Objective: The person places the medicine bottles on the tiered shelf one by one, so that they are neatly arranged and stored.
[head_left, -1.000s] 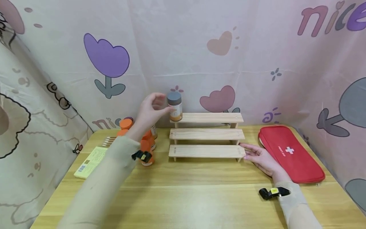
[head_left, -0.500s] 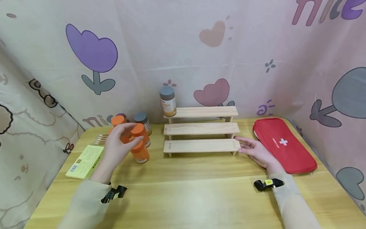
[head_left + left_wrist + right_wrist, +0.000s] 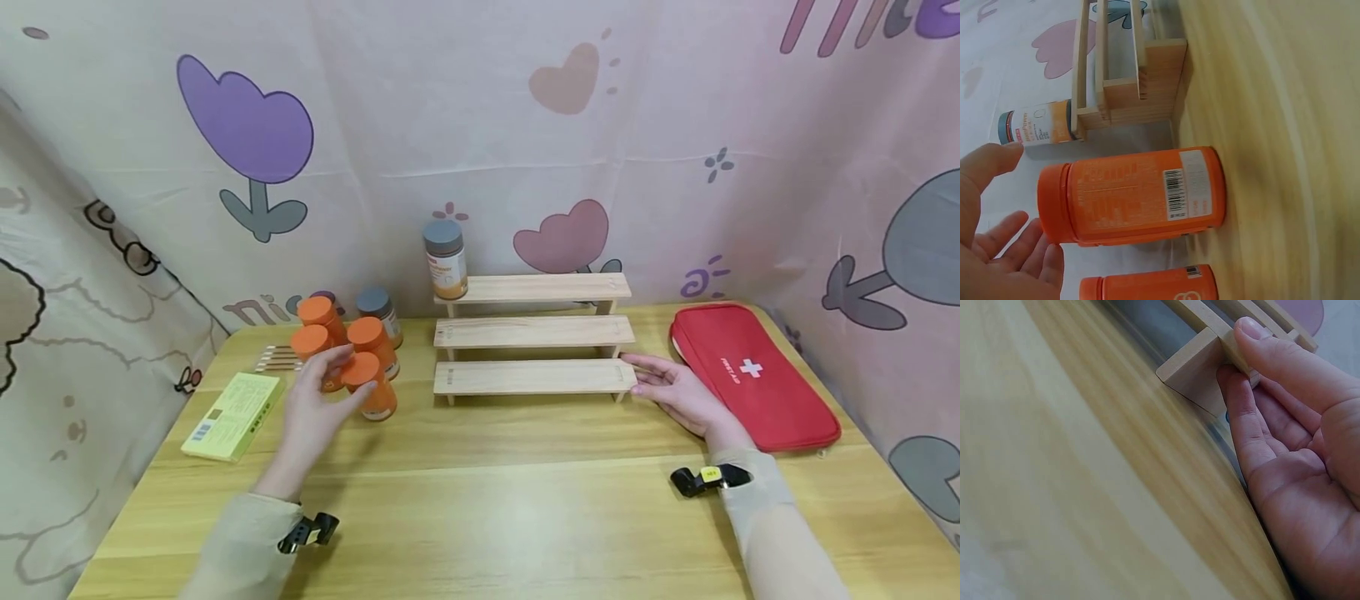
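My left hand is at the nearest orange bottle, thumb and fingers spread about its cap. In the left wrist view that bottle stands with its barcode showing; fingertips are right at the cap, the thumb apart from it. My right hand grips the right end of the lowest step of a three-step wooden rack. In the right wrist view the thumb lies on the step's end, fingers curled underneath. A grey-capped bottle stands upright at the left end of the top step.
Several more orange bottles and a second grey-capped bottle stand close behind. Cotton swabs and a yellow box lie on the left. A red first-aid pouch lies beyond my right hand. A patterned curtain backs the table.
My left hand has let go of the grey-capped bottle on the top step and moved down left to the nearest orange bottle. The right hand keeps its grip on the rack.
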The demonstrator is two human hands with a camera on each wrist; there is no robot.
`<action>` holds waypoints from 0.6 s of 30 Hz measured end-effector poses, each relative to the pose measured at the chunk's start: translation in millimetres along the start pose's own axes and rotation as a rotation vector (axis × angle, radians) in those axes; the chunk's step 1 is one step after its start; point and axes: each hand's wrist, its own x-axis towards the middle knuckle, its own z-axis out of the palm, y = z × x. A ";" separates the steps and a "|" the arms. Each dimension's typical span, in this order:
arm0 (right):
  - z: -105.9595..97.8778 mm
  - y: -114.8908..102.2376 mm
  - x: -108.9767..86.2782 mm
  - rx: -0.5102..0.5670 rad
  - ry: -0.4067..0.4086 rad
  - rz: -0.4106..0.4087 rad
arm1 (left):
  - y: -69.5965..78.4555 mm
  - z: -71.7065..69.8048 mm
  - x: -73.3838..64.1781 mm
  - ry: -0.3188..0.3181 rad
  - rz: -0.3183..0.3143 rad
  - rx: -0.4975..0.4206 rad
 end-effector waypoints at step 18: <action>0.7 1.1 -1.3 0.039 -0.007 -0.008 | -18.9 12.2 2.9 -0.007 -0.093 -0.013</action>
